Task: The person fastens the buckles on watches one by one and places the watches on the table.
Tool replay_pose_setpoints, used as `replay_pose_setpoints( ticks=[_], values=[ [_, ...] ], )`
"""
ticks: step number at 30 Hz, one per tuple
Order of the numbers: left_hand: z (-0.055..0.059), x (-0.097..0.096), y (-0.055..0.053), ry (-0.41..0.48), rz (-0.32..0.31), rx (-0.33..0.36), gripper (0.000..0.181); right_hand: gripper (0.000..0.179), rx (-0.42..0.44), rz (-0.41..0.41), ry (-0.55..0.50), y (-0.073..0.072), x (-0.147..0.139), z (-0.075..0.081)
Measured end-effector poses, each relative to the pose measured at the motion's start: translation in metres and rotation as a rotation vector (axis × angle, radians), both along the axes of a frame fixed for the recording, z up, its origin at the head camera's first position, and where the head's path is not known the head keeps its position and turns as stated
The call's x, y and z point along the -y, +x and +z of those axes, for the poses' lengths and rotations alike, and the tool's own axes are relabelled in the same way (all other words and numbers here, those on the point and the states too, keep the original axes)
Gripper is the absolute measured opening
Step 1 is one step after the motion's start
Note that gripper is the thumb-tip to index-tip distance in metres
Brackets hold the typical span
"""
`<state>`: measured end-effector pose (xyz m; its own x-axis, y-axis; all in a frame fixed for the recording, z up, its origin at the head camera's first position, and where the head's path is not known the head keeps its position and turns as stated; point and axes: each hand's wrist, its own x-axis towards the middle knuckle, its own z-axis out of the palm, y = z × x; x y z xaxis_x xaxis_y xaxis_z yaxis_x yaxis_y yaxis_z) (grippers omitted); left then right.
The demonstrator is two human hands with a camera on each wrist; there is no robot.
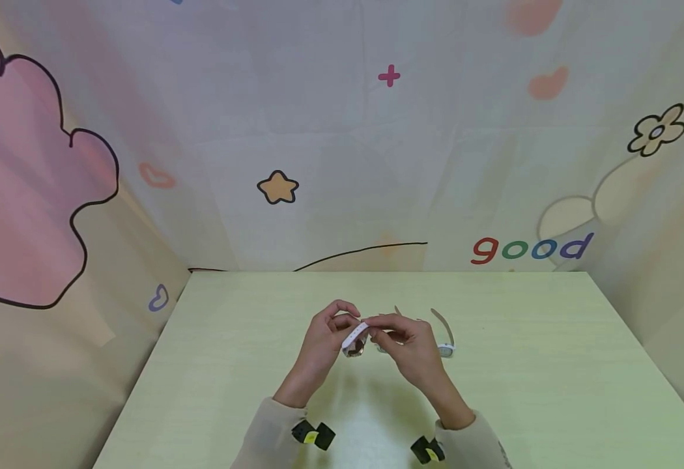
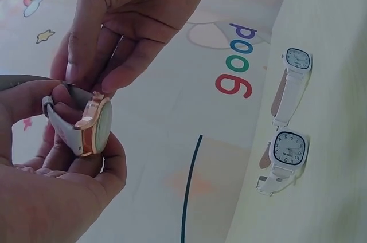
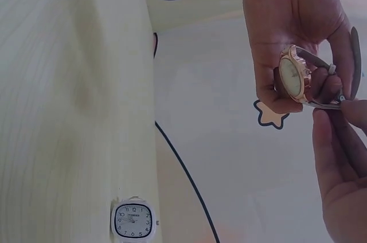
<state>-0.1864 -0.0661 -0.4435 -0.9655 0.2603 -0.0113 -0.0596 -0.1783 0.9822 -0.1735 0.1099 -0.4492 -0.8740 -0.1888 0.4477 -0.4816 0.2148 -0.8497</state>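
A wristwatch with a rose-gold case and a white strap is held up off the table between both hands. My left hand grips it, with fingers around the strap and case; in the right wrist view this hand has its fingers through the strap loop. My right hand pinches the strap near its buckle end, and its fingertips show beside the strap in the right wrist view. The strap's free end sticks out past the fingers.
Two white square-faced watches lie on the table beyond the right hand: a nearer one in the left wrist view and another. One watch shows right of the hand. A printed curtain hangs behind the table.
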Motion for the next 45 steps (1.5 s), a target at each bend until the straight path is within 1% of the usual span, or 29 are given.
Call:
replay_pose_setpoints(
  ticks=[4,6,9,12,14,16,20,22,23,26,29,32,37,42,45],
  values=[
    [-0.002,0.000,0.000,-0.010,-0.009,0.003,0.019,0.013,-0.020,-0.013,0.003,0.000,-0.001,0.000],
    [-0.003,0.001,0.000,-0.026,-0.014,-0.005,0.017,0.013,-0.013,-0.005,-0.004,0.000,-0.002,0.000],
    [-0.004,0.002,0.000,-0.048,-0.031,-0.019,0.016,0.015,0.003,0.028,-0.030,0.000,-0.004,0.001],
    [-0.002,0.003,0.001,-0.065,-0.051,-0.041,0.018,0.016,0.000,0.070,-0.060,0.001,-0.006,0.002],
    [-0.001,0.003,0.003,-0.064,-0.066,-0.059,0.020,0.015,-0.007,0.093,-0.082,0.001,-0.007,0.003],
    [0.001,0.004,0.003,-0.050,-0.086,-0.071,0.023,0.015,-0.017,0.096,-0.097,0.001,-0.008,0.004],
    [0.003,0.005,0.004,-0.018,-0.126,-0.084,0.031,0.013,-0.014,0.065,-0.126,0.000,-0.008,0.005],
    [0.003,0.005,0.004,-0.022,-0.117,-0.098,0.033,0.013,-0.018,0.043,-0.136,0.000,-0.009,0.005],
    [0.003,0.004,0.004,-0.038,-0.103,-0.112,0.033,0.013,-0.022,0.035,-0.139,0.000,-0.009,0.005],
    [0.003,0.002,0.003,-0.116,-0.042,-0.175,0.029,0.013,-0.042,0.019,-0.138,0.000,-0.011,0.007],
    [0.004,-0.001,0.003,-0.175,-0.015,-0.224,0.024,0.013,-0.059,0.011,-0.133,0.000,-0.012,0.010],
    [0.006,-0.004,0.004,-0.165,-0.025,-0.241,0.022,0.013,-0.062,0.013,-0.137,0.001,-0.013,0.013],
    [0.009,-0.005,0.006,-0.160,-0.004,-0.267,0.021,0.015,-0.075,0.044,-0.141,0.001,-0.015,0.015],
    [0.010,-0.005,0.008,-0.214,0.029,-0.300,0.017,0.014,-0.106,0.067,-0.148,0.004,-0.016,0.019],
    [0.010,-0.006,0.009,-0.241,0.050,-0.317,0.016,0.014,-0.115,0.060,-0.132,0.005,-0.017,0.021]
  ],
)
